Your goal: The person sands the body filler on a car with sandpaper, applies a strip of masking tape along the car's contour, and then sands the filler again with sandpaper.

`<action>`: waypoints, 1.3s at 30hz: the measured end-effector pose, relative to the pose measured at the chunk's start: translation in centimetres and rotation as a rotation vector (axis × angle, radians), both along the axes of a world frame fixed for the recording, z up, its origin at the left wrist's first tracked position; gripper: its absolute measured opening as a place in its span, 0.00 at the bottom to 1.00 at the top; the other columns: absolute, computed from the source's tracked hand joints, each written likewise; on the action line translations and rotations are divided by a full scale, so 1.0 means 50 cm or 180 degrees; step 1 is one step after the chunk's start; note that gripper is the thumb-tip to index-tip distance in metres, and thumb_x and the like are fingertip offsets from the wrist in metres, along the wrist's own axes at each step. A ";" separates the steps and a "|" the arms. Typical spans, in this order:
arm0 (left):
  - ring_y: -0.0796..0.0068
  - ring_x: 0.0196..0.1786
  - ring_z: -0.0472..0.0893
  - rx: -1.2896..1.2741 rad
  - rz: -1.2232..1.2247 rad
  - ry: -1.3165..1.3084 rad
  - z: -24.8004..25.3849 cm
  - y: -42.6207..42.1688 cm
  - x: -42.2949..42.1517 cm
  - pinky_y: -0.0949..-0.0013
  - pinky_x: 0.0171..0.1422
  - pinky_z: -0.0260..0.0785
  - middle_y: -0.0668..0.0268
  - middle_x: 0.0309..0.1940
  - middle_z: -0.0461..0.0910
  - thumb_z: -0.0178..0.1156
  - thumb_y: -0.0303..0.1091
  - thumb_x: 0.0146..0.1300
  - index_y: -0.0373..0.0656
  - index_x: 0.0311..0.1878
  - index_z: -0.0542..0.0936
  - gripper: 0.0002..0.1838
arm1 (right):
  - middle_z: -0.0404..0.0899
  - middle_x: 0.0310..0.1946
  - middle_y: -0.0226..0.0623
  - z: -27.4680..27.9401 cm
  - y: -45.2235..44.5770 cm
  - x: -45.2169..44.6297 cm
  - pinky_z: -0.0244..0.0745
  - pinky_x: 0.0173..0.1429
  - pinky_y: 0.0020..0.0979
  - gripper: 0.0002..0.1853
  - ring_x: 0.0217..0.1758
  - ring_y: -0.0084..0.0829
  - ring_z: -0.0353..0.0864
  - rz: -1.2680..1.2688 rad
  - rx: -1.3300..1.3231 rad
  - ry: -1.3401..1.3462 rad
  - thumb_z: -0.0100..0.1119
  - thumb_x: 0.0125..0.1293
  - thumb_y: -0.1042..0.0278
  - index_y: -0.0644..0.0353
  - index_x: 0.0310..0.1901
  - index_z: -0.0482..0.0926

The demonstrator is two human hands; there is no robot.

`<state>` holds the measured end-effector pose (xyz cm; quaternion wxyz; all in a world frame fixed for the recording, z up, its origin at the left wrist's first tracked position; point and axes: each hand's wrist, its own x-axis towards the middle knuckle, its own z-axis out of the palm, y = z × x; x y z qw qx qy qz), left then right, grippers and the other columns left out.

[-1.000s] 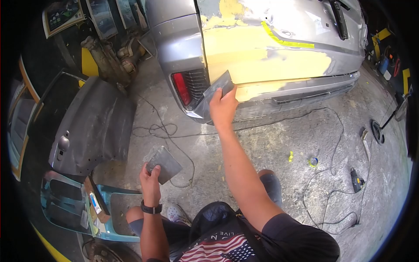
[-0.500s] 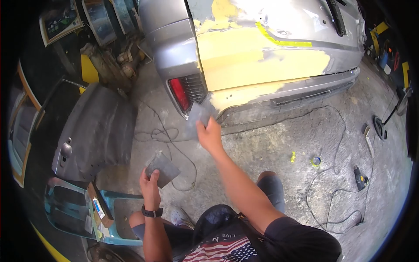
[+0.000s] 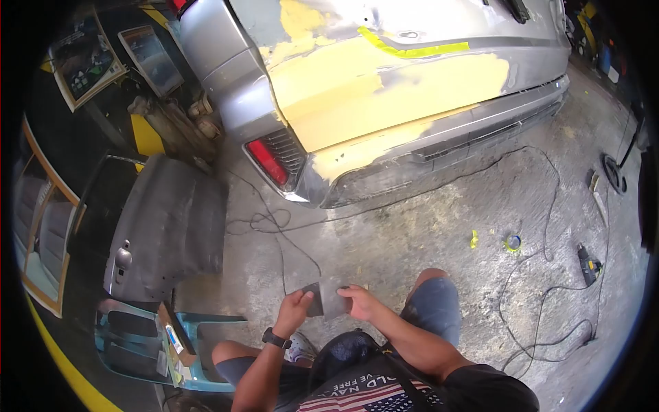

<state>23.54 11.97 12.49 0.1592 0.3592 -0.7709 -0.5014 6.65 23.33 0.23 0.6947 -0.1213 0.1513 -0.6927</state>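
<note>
Low in front of my body, my left hand (image 3: 294, 310) is closed on a dark, flat square plate (image 3: 315, 301), thumb on top. My right hand (image 3: 360, 302) pinches a lighter grey flat spreader (image 3: 333, 299) by its right edge. The two flat pieces are side by side, their near edges meeting or slightly overlapping; I cannot tell whether they touch. Beyond them is the rear of a silver vehicle (image 3: 240, 89), with yellow filler (image 3: 343, 96) spread across its panel and bumper. A strip of bright yellow tape (image 3: 419, 51) runs above the filler.
A loose grey car door (image 3: 171, 226) stands at the left, beside a teal plastic chair (image 3: 130, 343) holding a wooden block. A cable (image 3: 439, 184) snakes over the concrete floor. A power tool (image 3: 587, 264) and a tape roll (image 3: 513, 242) lie at the right.
My right hand has drawn back from the vehicle's corner with its spreader. My left hand has moved right and down, bringing the two flat pieces together. The view has shifted.
</note>
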 end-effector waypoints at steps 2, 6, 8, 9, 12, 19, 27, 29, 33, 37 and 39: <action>0.80 0.37 0.80 0.0300 -0.0014 -0.0683 0.040 0.015 -0.018 0.73 0.46 0.73 0.67 0.33 0.84 0.61 0.40 0.74 0.32 0.45 0.83 0.16 | 0.86 0.53 0.39 -0.014 0.013 -0.010 0.78 0.65 0.44 0.21 0.56 0.37 0.86 -0.0328 0.0366 -0.0220 0.63 0.70 0.67 0.65 0.62 0.77; 0.74 0.36 0.82 -0.1445 0.0315 0.0450 0.197 0.059 -0.039 0.70 0.47 0.74 0.62 0.35 0.85 0.61 0.39 0.71 0.33 0.45 0.83 0.15 | 0.86 0.50 0.38 -0.066 0.011 -0.045 0.79 0.65 0.44 0.22 0.53 0.38 0.86 -0.0512 0.0580 -0.0642 0.65 0.67 0.69 0.66 0.61 0.77; 0.69 0.37 0.81 -0.1982 0.0199 0.1650 0.331 0.138 -0.055 0.64 0.48 0.75 0.59 0.36 0.85 0.60 0.34 0.70 0.36 0.43 0.83 0.10 | 0.84 0.53 0.38 -0.113 -0.003 -0.057 0.79 0.64 0.42 0.24 0.56 0.38 0.84 -0.0805 0.1015 -0.0871 0.68 0.64 0.71 0.62 0.62 0.78; 0.66 0.37 0.82 -0.2571 0.0060 0.2299 0.397 0.184 -0.058 0.61 0.50 0.75 0.57 0.37 0.86 0.60 0.32 0.70 0.38 0.41 0.84 0.08 | 0.84 0.53 0.38 -0.144 -0.007 -0.059 0.79 0.64 0.42 0.24 0.56 0.38 0.84 -0.0809 0.1055 -0.0870 0.68 0.64 0.71 0.62 0.62 0.78; 0.65 0.47 0.78 -0.3151 -0.0603 0.3265 0.515 0.291 -0.039 0.59 0.52 0.71 0.65 0.47 0.82 0.61 0.33 0.67 0.45 0.47 0.80 0.08 | 0.79 0.60 0.39 -0.247 -0.028 -0.054 0.78 0.64 0.41 0.21 0.62 0.37 0.79 -0.1309 0.0948 0.0440 0.69 0.64 0.70 0.56 0.59 0.79; 0.74 0.57 0.71 -0.3103 -0.1386 0.4734 0.550 0.422 -0.099 0.63 0.51 0.63 0.82 0.59 0.78 0.64 0.41 0.71 0.59 0.65 0.78 0.20 | 0.83 0.53 0.37 -0.139 -0.010 -0.069 0.78 0.60 0.44 0.18 0.57 0.38 0.81 -0.1044 0.1469 -0.0523 0.67 0.66 0.64 0.55 0.56 0.80; 0.75 0.49 0.73 -0.2481 -0.1716 0.3807 0.521 0.445 -0.073 0.60 0.49 0.65 0.78 0.46 0.78 0.61 0.39 0.73 0.58 0.54 0.82 0.09 | 0.84 0.50 0.39 -0.097 0.000 -0.067 0.80 0.59 0.48 0.17 0.53 0.40 0.84 -0.1166 0.1504 -0.0668 0.65 0.66 0.67 0.61 0.55 0.80; 0.74 0.48 0.73 -0.2312 -0.1387 0.4511 0.525 0.467 -0.133 0.61 0.48 0.65 0.79 0.45 0.78 0.61 0.39 0.74 0.57 0.52 0.82 0.07 | 0.84 0.50 0.40 -0.098 0.002 -0.066 0.80 0.60 0.48 0.17 0.53 0.40 0.84 -0.1167 0.1396 -0.0701 0.65 0.67 0.67 0.62 0.55 0.79; 0.72 0.48 0.73 -0.1605 -0.1337 0.4987 0.506 0.471 -0.083 0.62 0.47 0.65 0.79 0.46 0.78 0.60 0.39 0.74 0.56 0.52 0.83 0.07 | 0.84 0.50 0.41 -0.112 -0.009 -0.059 0.80 0.61 0.48 0.17 0.53 0.41 0.84 -0.1153 0.1376 -0.0591 0.64 0.68 0.66 0.63 0.56 0.79; 0.70 0.53 0.73 -0.1552 -0.1923 0.4168 0.497 0.445 -0.050 0.63 0.47 0.66 0.80 0.50 0.77 0.59 0.38 0.75 0.55 0.54 0.82 0.09 | 0.84 0.51 0.41 -0.101 -0.015 -0.055 0.80 0.61 0.48 0.18 0.54 0.41 0.84 -0.1126 0.1500 -0.0543 0.64 0.68 0.66 0.63 0.56 0.79; 0.70 0.53 0.73 -0.2195 -0.1462 0.4367 0.492 0.444 -0.062 0.62 0.48 0.66 0.79 0.49 0.77 0.59 0.36 0.75 0.55 0.54 0.81 0.09 | 0.84 0.51 0.42 -0.109 -0.019 -0.053 0.78 0.61 0.47 0.19 0.55 0.43 0.84 -0.1178 0.1561 -0.0586 0.64 0.66 0.68 0.65 0.56 0.78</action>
